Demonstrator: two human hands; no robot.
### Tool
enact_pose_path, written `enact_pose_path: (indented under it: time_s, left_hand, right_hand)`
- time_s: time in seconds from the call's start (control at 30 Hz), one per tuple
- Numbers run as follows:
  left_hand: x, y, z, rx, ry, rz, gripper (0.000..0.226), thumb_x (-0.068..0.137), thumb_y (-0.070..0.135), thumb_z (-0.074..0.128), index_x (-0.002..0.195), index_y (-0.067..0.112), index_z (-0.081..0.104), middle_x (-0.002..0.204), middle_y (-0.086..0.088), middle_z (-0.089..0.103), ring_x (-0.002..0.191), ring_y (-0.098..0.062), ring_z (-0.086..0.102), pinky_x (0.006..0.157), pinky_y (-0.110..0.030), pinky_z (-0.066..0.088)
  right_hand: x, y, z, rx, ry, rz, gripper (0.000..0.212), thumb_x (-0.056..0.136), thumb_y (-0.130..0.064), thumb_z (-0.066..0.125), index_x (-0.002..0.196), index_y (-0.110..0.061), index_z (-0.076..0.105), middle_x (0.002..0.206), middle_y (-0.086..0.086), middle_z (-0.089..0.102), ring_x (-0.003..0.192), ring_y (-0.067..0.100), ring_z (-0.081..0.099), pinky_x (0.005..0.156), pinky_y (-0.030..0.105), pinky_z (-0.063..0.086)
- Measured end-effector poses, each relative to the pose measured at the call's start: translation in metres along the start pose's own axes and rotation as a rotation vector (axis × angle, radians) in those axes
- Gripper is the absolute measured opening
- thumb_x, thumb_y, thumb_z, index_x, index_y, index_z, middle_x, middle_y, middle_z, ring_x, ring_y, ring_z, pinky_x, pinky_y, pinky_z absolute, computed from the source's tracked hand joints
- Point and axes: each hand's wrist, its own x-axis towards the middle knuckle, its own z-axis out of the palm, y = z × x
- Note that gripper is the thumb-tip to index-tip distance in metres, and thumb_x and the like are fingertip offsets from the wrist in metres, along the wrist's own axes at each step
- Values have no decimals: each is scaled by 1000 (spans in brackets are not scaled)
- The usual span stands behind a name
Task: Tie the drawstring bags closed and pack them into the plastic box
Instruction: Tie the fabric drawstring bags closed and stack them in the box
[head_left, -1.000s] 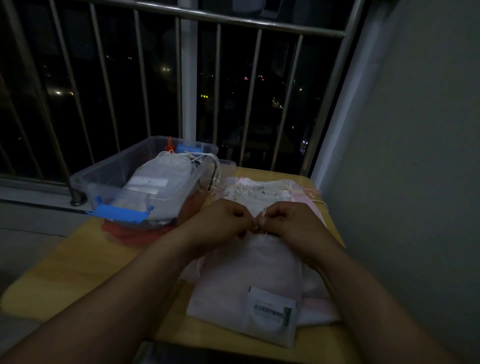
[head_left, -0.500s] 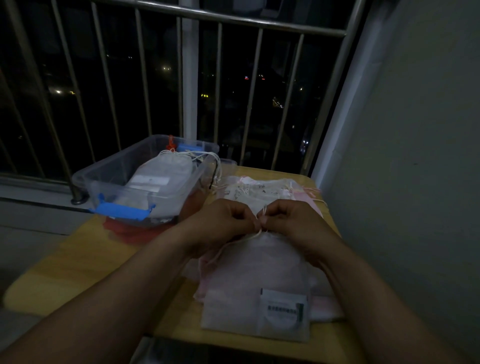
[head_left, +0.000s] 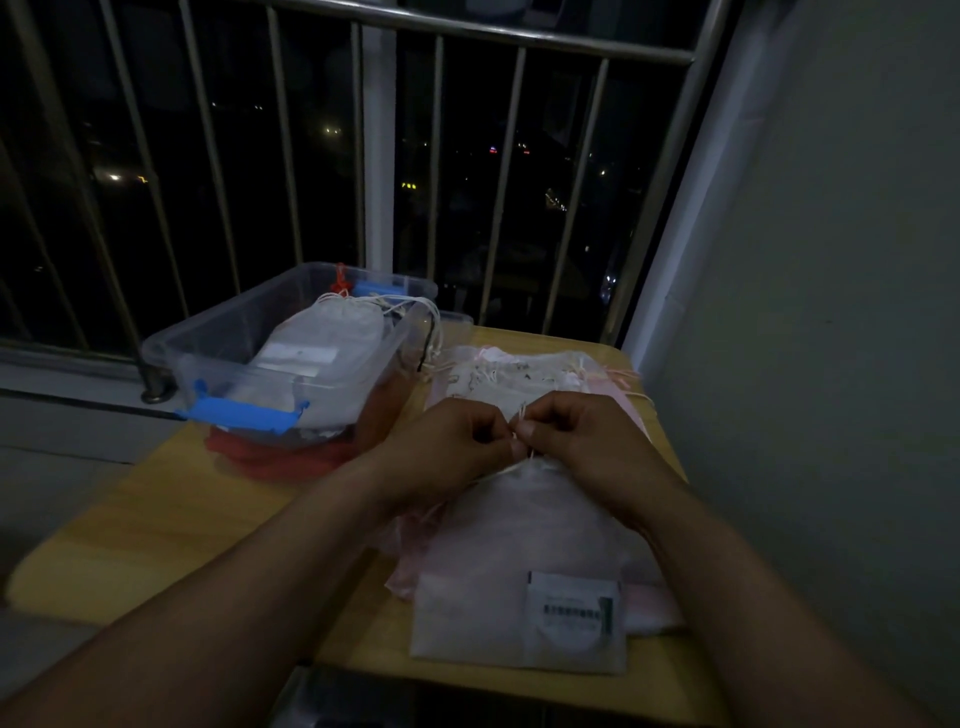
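A pale pink drawstring bag with a labelled packet inside lies on the wooden table in front of me. My left hand and my right hand meet at its gathered mouth, and both pinch the thin white drawstring. Beyond the hands lies a pile of more bags. The clear plastic box with blue latches stands at the back left and holds tied bags.
The small wooden table has rounded corners. A red cloth lies under the box. A metal railing runs behind the table and a wall rises close on the right.
The bag has slid a little toward me and to the right. Both hands stay together at its mouth, working the string.
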Motion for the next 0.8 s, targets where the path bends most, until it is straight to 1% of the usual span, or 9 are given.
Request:
enact_pose_path:
  time_s: [0.07,0.13,0.2,0.3,0.43,0.53,0.6,0.7,0.8]
  left_hand:
    - [1,0,1,26,30,-7,27,95,29,71,76,10,66,65,10,57,58,0,48,63,-26,41]
    - [3,-2,3,59,82,-6,28,93,26,71,70,16,60,65,7,55,60,-5,47,64,-31,40]
    - [4,-3,7,106,137,9,26,90,24,70,70,20,54,67,5,54,62,-8,48,64,-32,39]
    - [3,-2,11,141,157,77,22,92,23,67,73,24,56,68,5,56,64,-7,50,62,-30,36]
    - [4,-1,3,87,98,51,21,98,30,66,81,17,67,71,7,61,65,-6,54,66,-31,44]
    - [1,2,-6,3,11,40,24,99,32,67,92,9,68,79,-2,65,71,-7,56,69,-30,46]
    - [-2,5,-9,-50,-17,41,27,100,32,66,95,6,66,87,-10,67,75,-9,56,70,-29,46]
    - [-2,8,-10,-66,38,49,30,102,31,63,91,3,61,82,-6,60,73,-9,51,66,-26,43]
    - [0,6,-14,-58,108,26,32,104,31,59,93,1,59,83,-8,60,73,-13,51,68,-32,45]
  right_hand:
    - [0,1,2,-89,9,-39,10,95,-15,70,88,-18,75,85,-4,76,78,1,67,75,14,50]
    - [1,3,6,-188,27,-78,9,95,-19,70,88,-24,74,87,-7,74,82,3,67,79,22,51]
    - [2,4,10,-249,46,-110,8,95,-22,69,90,-28,72,89,-9,73,85,4,66,82,26,52]
    - [1,3,13,-265,47,-139,11,96,-21,68,92,-31,71,90,-11,72,86,2,65,80,21,50]
    - [-1,0,9,-131,65,-111,11,97,-15,67,91,-23,72,87,-9,74,85,2,67,78,13,48]
    - [-1,0,6,36,23,-33,11,98,-16,66,90,-20,72,89,-2,75,86,9,68,84,25,52]
    - [0,2,6,151,-14,23,15,99,-16,64,88,-22,72,88,0,74,84,11,66,83,28,51]
    - [3,4,4,274,-21,82,23,100,-15,61,82,-24,71,84,-1,70,83,13,63,80,30,48]
    - [6,7,-1,275,65,104,22,100,-18,62,82,-25,72,84,-5,71,85,15,62,82,34,49]
